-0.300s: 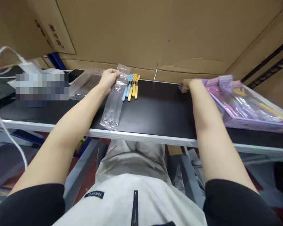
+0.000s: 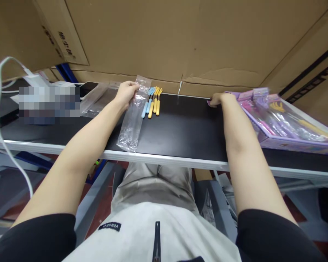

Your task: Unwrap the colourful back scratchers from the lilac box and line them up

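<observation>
My left hand [image 2: 127, 92] pinches the upper end of a long clear plastic bag [image 2: 130, 125], which lies flat down to the desk's front edge. Just right of that bag several small forks [image 2: 152, 103] lie side by side, some with light blue handles and some with yellow ones. My right hand [image 2: 219, 99] is bent down at the back of the desk, with its fingers curled. A bit of purple shows at its fingertips; what it is I cannot make out. Right beside this hand stands a purple display box [image 2: 295, 145] holding bagged pink, purple and yellow items.
More clear plastic bags [image 2: 98, 100] lie left of my left hand. A white cable [image 2: 0, 109] loops over the desk's left end, near a dark phone-like object [image 2: 88, 88]. Cardboard [image 2: 164, 43] walls the back of the black desk [image 2: 180, 127].
My right hand shifts very slightly at the back of the desk, and its fingers appear sharper. The left hand stays on the plastic bag, and the forks have not moved.
</observation>
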A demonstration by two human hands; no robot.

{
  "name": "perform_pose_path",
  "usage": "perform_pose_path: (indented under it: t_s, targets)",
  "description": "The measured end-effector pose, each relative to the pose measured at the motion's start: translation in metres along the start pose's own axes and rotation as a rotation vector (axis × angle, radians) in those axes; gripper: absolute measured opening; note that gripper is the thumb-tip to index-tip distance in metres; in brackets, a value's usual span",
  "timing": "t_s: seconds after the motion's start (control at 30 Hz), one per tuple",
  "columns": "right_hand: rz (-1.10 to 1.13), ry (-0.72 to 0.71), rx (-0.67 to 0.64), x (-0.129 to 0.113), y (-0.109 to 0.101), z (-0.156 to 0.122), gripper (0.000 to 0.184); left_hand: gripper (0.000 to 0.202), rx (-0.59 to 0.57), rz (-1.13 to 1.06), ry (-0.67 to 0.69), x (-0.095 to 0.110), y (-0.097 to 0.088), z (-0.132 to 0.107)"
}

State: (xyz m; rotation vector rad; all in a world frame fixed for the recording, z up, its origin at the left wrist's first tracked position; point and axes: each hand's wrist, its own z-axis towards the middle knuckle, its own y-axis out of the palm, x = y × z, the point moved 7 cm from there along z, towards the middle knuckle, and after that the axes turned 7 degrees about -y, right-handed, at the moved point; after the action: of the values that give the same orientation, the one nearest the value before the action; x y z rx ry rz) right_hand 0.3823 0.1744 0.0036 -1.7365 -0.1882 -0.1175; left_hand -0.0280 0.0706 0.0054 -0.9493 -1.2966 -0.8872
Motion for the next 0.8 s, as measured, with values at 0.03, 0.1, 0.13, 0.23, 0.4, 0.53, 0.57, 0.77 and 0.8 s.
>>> perform_pose_path:
  t_s: [0.03, 0.1, 0.13, 0.23, 0.4, 0.53, 0.57, 0.77, 0.8]
  targets:
    - [0.012, 0.035, -0.035, 0.001, 0.001, -0.004, 0.024, 0.026, -0.007, -0.003, 0.003, 0.0, 0.001, 0.001]
    - [0.057, 0.08, -0.059, 0.0, -0.001, -0.01, 0.037, 0.026, -0.012, 0.001, 0.01, -0.001, 0.001, 0.001]
    - [0.089, 0.085, -0.04, -0.002, -0.003, -0.012, 0.041, 0.026, -0.01, 0.008, 0.01, -0.001, 0.001, 0.001]
    - [0.127, 0.105, -0.01, -0.005, -0.005, -0.013, 0.048, 0.025, -0.004, 0.029, 0.008, 0.0, 0.002, -0.001]
    - [0.043, 0.145, 0.073, -0.004, -0.002, -0.002, 0.052, 0.024, 0.001, 0.046, 0.006, 0.001, 0.001, -0.002]
    - [0.022, 0.144, 0.138, 0.0, 0.001, 0.006, 0.061, 0.025, 0.002, 0.055, 0.004, 0.002, 0.001, -0.003]
    - [0.024, 0.141, 0.143, 0.0, 0.002, 0.007, 0.061, 0.026, 0.0, 0.053, 0.007, 0.002, 0.001, -0.003]
    - [0.056, 0.156, 0.142, 0.004, 0.007, 0.003, 0.061, 0.029, -0.012, 0.002, -0.003, -0.001, 0.002, 0.001]
    - [0.053, 0.169, 0.128, 0.004, 0.008, 0.003, 0.061, 0.029, -0.015, -0.002, -0.002, -0.001, 0.002, 0.001]
